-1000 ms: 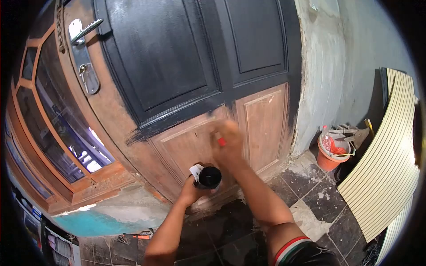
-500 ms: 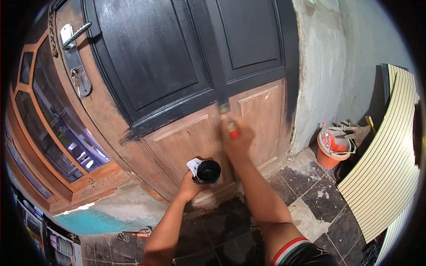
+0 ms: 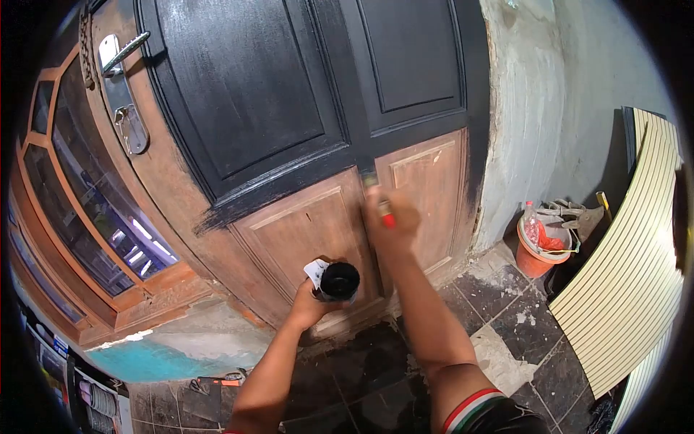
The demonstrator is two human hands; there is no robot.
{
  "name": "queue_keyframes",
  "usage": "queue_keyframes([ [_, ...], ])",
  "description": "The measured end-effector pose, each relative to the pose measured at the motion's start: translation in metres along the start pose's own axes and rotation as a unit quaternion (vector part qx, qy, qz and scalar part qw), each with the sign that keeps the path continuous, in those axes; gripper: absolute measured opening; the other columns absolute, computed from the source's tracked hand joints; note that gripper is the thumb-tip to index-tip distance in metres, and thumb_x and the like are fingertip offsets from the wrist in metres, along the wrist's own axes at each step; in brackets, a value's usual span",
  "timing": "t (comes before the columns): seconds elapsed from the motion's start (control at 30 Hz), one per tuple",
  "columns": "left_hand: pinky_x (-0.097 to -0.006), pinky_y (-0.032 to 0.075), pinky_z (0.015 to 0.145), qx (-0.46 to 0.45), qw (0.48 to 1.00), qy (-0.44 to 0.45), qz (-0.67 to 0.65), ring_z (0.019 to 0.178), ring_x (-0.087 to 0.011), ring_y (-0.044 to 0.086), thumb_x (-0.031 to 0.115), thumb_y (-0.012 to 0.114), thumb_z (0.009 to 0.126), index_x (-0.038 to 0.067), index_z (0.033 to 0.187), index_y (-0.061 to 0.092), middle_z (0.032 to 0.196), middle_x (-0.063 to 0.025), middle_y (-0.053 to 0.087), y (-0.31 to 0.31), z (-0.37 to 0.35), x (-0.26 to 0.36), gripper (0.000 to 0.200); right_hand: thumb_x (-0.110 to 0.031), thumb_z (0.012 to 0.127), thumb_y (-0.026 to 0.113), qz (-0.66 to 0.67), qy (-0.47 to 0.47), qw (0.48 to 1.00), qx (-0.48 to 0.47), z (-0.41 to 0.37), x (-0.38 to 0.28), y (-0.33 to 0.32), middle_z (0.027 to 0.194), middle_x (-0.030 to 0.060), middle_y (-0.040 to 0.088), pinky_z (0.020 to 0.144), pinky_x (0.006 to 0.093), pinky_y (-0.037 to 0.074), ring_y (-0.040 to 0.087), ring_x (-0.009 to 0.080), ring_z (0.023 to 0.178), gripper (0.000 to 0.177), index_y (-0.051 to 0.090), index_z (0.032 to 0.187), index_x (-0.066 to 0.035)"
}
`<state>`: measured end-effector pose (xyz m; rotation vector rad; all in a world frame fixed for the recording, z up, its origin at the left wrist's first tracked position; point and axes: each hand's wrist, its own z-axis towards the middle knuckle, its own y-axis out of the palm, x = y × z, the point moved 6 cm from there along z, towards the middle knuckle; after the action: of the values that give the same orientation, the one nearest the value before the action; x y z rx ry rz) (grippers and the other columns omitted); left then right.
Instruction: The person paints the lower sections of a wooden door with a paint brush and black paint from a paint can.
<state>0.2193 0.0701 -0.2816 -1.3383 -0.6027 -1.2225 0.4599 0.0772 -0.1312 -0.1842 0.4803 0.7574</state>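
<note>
A panelled wooden door [image 3: 289, 217] fills the middle of the view, black on its upper part and bare brown wood below. My right hand [image 3: 397, 215] is closed round a paintbrush [image 3: 386, 211] with a red-tipped handle, somewhat blurred. Its bristles touch the centre upright of the door, just under the black area. Lower down, my left hand [image 3: 311, 307] grips a paint can [image 3: 340, 282] with a dark inside, held upright in front of the left lower panel. A white scrap or label [image 3: 316, 270] shows at the can's left side.
A metal door handle [image 3: 126, 54] with keys in the lock sits at upper left, by a glazed wooden frame [image 3: 94, 195]. On the right stand an orange bucket [image 3: 533, 260] holding a bottle and a ribbed cream panel [image 3: 622, 275]. Tools [image 3: 217, 381] lie on the tiled floor.
My right hand and the brush have shifted slightly right and a little down along the door's centre upright. My left hand and the can have stayed nearly still.
</note>
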Motion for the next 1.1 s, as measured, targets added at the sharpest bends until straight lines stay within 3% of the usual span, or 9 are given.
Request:
queue_keyframes([
  [0.07,-0.0380,0.055,0.109,0.003,1.000,-0.008,-0.024,0.119,-0.0182,0.070,0.008,0.102,0.071,0.007,0.133,0.071,0.129,-0.0027,0.077,0.002,0.003,-0.006,0.069,-0.007,0.093,0.079,0.099,-0.134,0.985,0.044,-0.017,-0.036,0.012,0.090,0.0152,0.074,0.068,0.0434,0.058,0.074,0.0352,0.077,0.009,0.073,0.099,-0.004],
  [0.17,-0.0379,0.055,0.108,0.014,1.000,-0.009,-0.012,0.119,-0.0183,0.070,0.008,0.102,0.071,0.007,0.132,0.071,0.129,-0.0025,0.077,0.003,0.002,0.003,0.069,-0.005,0.091,0.080,0.101,-0.172,0.980,0.010,-0.021,-0.059,0.018,0.088,0.0148,0.072,0.067,0.0456,0.057,0.071,0.0347,0.074,0.012,0.071,0.100,-0.005],
  [0.37,-0.0380,0.055,0.108,0.016,1.000,-0.007,0.020,0.118,-0.0171,0.070,0.007,0.101,0.074,0.008,0.132,0.071,0.128,-0.0016,0.076,-0.002,-0.006,0.022,0.066,-0.005,0.089,0.081,0.090,-0.037,0.989,0.109,0.001,0.009,-0.012,0.086,0.0153,0.071,0.066,0.0444,0.056,0.071,0.0337,0.073,0.014,0.071,0.098,-0.004],
  [0.57,-0.0374,0.055,0.109,0.001,0.999,0.017,-0.029,0.120,-0.0163,0.069,0.006,0.100,0.074,0.008,0.134,0.071,0.128,-0.0012,0.076,0.006,0.004,0.005,0.066,-0.008,0.092,0.081,0.043,-0.189,0.981,0.022,-0.022,-0.031,0.019,0.087,0.0112,0.074,0.067,0.0415,0.057,0.074,0.0292,0.076,0.008,0.073,0.095,-0.006],
  [0.67,-0.0359,0.053,0.110,0.006,0.999,0.022,-0.025,0.119,-0.0169,0.069,0.002,0.100,0.072,0.007,0.133,0.071,0.127,-0.0014,0.077,0.007,0.004,0.009,0.068,-0.009,0.092,0.081,0.062,-0.194,0.979,0.019,-0.018,-0.033,0.014,0.086,0.0112,0.074,0.067,0.0423,0.057,0.073,0.0298,0.075,0.009,0.073,0.096,-0.006],
  [0.77,-0.0364,0.053,0.110,0.018,1.000,-0.006,0.004,0.120,-0.0169,0.068,0.001,0.100,0.072,0.007,0.133,0.071,0.127,-0.0019,0.077,0.001,-0.001,0.014,0.068,-0.007,0.089,0.080,-0.054,-0.074,0.994,0.057,-0.003,-0.001,-0.006,0.085,0.0141,0.072,0.065,0.0435,0.057,0.073,0.0314,0.076,0.011,0.070,0.095,-0.006],
  [0.87,-0.0380,0.054,0.109,0.002,1.000,0.014,-0.003,0.121,-0.0172,0.069,0.006,0.100,0.074,0.008,0.136,0.068,0.130,-0.0028,0.075,-0.001,0.001,-0.001,0.070,-0.004,0.086,0.083,0.018,-0.136,0.983,0.123,0.000,-0.003,-0.011,0.081,0.0118,0.072,0.067,0.0425,0.059,0.073,0.0316,0.071,0.013,0.072,0.094,-0.006],
  [1.0,-0.0387,0.054,0.110,-0.006,1.000,0.002,-0.021,0.122,-0.0178,0.068,0.007,0.101,0.074,0.007,0.137,0.068,0.130,-0.0033,0.075,0.002,0.005,-0.003,0.071,-0.002,0.090,0.081,0.065,-0.206,0.976,0.040,-0.011,-0.033,0.005,0.083,0.0116,0.075,0.066,0.0395,0.059,0.074,0.0276,0.072,0.010,0.074,0.096,-0.005],
  [1.1,-0.0387,0.054,0.110,0.014,1.000,0.000,-0.018,0.122,-0.0179,0.069,0.007,0.101,0.074,0.007,0.136,0.069,0.130,-0.0029,0.076,0.000,0.004,-0.005,0.070,-0.003,0.087,0.083,0.029,-0.132,0.979,0.151,0.000,-0.003,-0.010,0.086,0.0116,0.075,0.066,0.0398,0.059,0.074,0.0278,0.072,0.011,0.074,0.094,-0.005],
])
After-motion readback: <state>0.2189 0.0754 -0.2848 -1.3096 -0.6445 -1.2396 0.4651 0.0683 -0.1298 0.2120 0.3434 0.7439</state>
